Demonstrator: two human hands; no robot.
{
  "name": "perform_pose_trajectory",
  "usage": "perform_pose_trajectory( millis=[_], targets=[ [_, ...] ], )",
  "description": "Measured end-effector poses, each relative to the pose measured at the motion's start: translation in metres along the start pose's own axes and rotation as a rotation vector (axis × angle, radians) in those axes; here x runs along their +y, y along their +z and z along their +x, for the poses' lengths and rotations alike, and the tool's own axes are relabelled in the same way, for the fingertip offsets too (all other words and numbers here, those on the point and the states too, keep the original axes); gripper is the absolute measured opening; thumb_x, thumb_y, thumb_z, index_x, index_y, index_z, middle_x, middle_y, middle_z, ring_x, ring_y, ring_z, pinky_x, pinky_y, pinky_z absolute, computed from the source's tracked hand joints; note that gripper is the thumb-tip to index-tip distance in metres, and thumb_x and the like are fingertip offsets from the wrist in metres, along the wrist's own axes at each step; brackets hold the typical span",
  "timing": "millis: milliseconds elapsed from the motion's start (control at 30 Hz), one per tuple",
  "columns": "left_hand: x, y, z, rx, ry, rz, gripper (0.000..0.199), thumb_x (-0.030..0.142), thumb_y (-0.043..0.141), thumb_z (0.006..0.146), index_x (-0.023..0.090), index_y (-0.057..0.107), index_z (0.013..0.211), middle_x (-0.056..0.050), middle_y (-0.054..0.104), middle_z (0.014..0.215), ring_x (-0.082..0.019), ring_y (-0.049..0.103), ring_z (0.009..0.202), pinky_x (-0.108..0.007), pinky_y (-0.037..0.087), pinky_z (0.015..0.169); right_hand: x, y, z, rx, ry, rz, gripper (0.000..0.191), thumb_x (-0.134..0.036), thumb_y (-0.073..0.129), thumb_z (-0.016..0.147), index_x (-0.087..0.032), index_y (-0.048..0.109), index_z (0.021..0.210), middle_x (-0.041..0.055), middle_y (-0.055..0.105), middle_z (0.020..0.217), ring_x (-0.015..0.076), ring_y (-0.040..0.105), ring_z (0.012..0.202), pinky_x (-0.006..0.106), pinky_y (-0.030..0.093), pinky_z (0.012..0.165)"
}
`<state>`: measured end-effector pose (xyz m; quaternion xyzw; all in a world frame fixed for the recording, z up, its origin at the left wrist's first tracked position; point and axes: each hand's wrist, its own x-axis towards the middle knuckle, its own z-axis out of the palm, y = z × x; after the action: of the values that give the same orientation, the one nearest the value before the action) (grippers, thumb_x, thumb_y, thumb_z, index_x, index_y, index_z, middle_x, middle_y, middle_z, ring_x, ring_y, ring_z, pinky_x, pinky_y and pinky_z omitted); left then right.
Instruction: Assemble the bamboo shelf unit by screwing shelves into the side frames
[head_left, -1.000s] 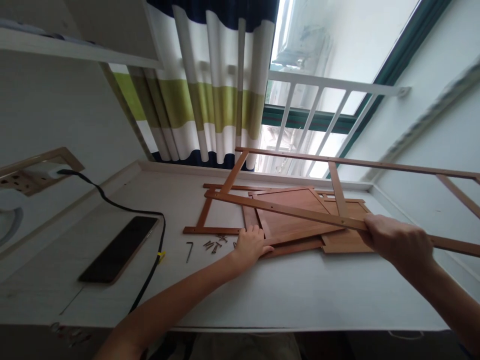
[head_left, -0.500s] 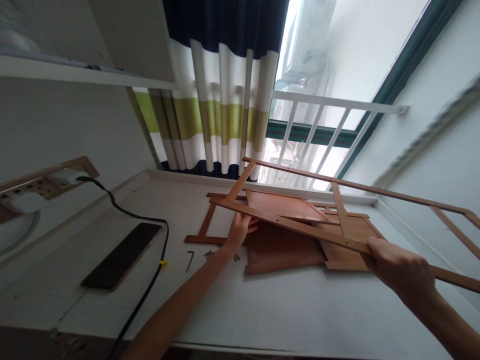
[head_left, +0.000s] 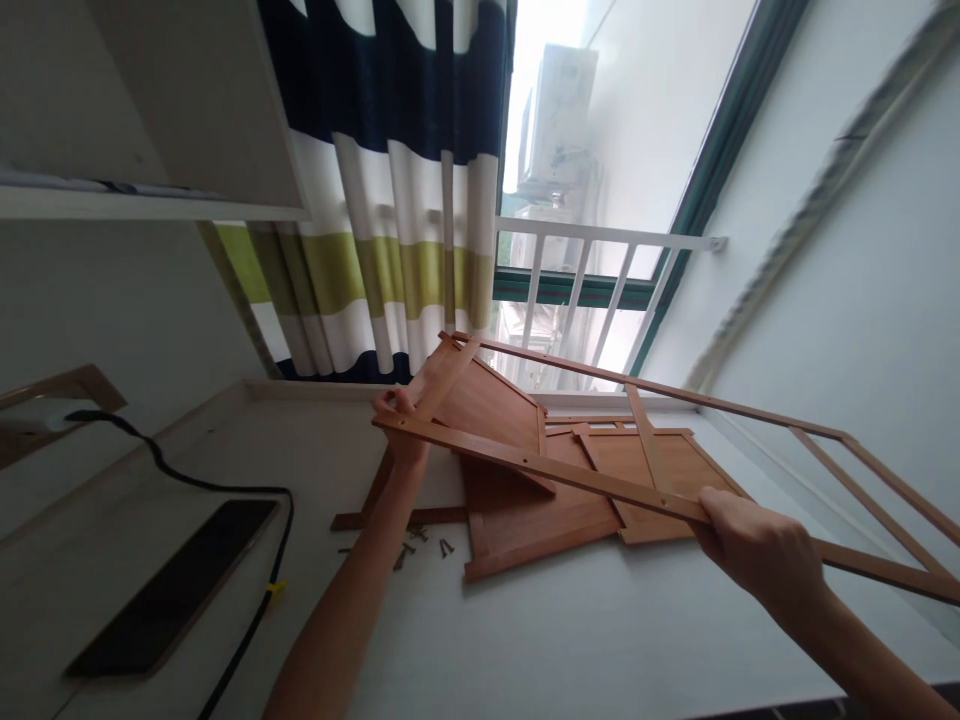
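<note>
My right hand (head_left: 757,540) is wrapped around the near rail of a long ladder-like wooden frame (head_left: 585,478), which is held up at a slant over the white surface. At the frame's left end, my left hand (head_left: 405,425) has its fingers closed on the edge of a reddish-brown wooden panel (head_left: 495,395). That panel is tilted up inside the frame's end, its lower corner over another flat panel (head_left: 540,525). Part of the left hand's grip is hidden by the rail. A further panel (head_left: 660,470) lies to the right, below the frame.
Several screws (head_left: 409,548) lie near my left forearm. A dark phone (head_left: 176,590) rests at the left beside a black cable (head_left: 281,540) with a yellow tag. Behind are a striped curtain (head_left: 405,190) and a white window railing (head_left: 600,235). A shelf (head_left: 150,204) juts out at upper left.
My left hand has moved to the frame's left end, and a panel has been lifted and tilted up with it. My right hand keeps its hold. The view has shifted right.
</note>
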<state>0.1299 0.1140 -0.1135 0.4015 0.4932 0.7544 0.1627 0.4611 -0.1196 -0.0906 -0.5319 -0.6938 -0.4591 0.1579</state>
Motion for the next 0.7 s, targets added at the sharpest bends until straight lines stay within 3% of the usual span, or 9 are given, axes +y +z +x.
perform_pose_trajectory(
  millis=[200, 300, 400, 533, 700],
  targets=[
    [0.062, -0.001, 0.048, 0.279, 0.234, 0.118, 0.024, 0.024, 0.035, 0.088, 0.007, 0.049, 0.096, -0.011, 0.058, 0.09, -0.017, 0.055, 0.087, -0.033, 0.042, 0.084, -0.004, -0.011, -0.006, 0.018, 0.058, 0.0, 0.035, -0.029, 0.032, 0.09, -0.016, 0.043, 0.06, -0.0034, 0.039, 0.046, 0.0078, 0.038, 0.042, 0.022, 0.019, 0.046],
    [0.092, -0.013, 0.068, 0.348, 0.378, 0.147, 0.032, 0.027, 0.029, 0.09, 0.004, 0.051, 0.092, -0.012, 0.059, 0.084, -0.017, 0.054, 0.08, -0.035, 0.043, 0.082, -0.008, -0.016, -0.009, 0.026, 0.12, 0.005, 0.038, -0.033, 0.032, 0.09, -0.016, 0.044, 0.059, -0.0034, 0.039, 0.045, 0.0076, 0.038, 0.041, 0.02, 0.02, 0.045],
    [0.116, -0.029, 0.074, 0.385, 0.504, 0.157, 0.031, 0.031, 0.028, 0.091, 0.01, 0.051, 0.094, -0.011, 0.059, 0.089, -0.017, 0.055, 0.085, -0.034, 0.043, 0.085, -0.011, -0.02, -0.01, 0.034, 0.2, 0.015, 0.043, -0.038, 0.033, 0.09, -0.016, 0.042, 0.055, -0.0037, 0.035, 0.042, 0.0076, 0.033, 0.037, 0.02, 0.019, 0.042],
    [0.131, -0.052, 0.07, 0.397, 0.561, 0.177, 0.031, 0.046, 0.03, 0.088, 0.023, 0.051, 0.085, -0.007, 0.06, 0.089, -0.017, 0.057, 0.087, -0.033, 0.045, 0.083, -0.011, -0.025, -0.007, 0.017, 0.252, 0.019, 0.048, -0.044, 0.029, 0.09, -0.017, 0.04, 0.052, -0.0036, 0.03, 0.038, 0.0088, 0.03, 0.034, 0.02, 0.019, 0.04],
    [0.135, -0.073, 0.069, 0.371, 0.559, 0.089, 0.037, 0.045, 0.032, 0.088, 0.019, 0.058, 0.085, -0.004, 0.064, 0.09, -0.019, 0.058, 0.09, -0.036, 0.046, 0.088, -0.007, -0.037, -0.001, 0.036, 0.231, -0.048, 0.047, -0.043, 0.032, 0.089, -0.018, 0.04, 0.05, -0.0025, 0.03, 0.037, 0.0097, 0.03, 0.033, 0.02, 0.018, 0.037]
  ],
)
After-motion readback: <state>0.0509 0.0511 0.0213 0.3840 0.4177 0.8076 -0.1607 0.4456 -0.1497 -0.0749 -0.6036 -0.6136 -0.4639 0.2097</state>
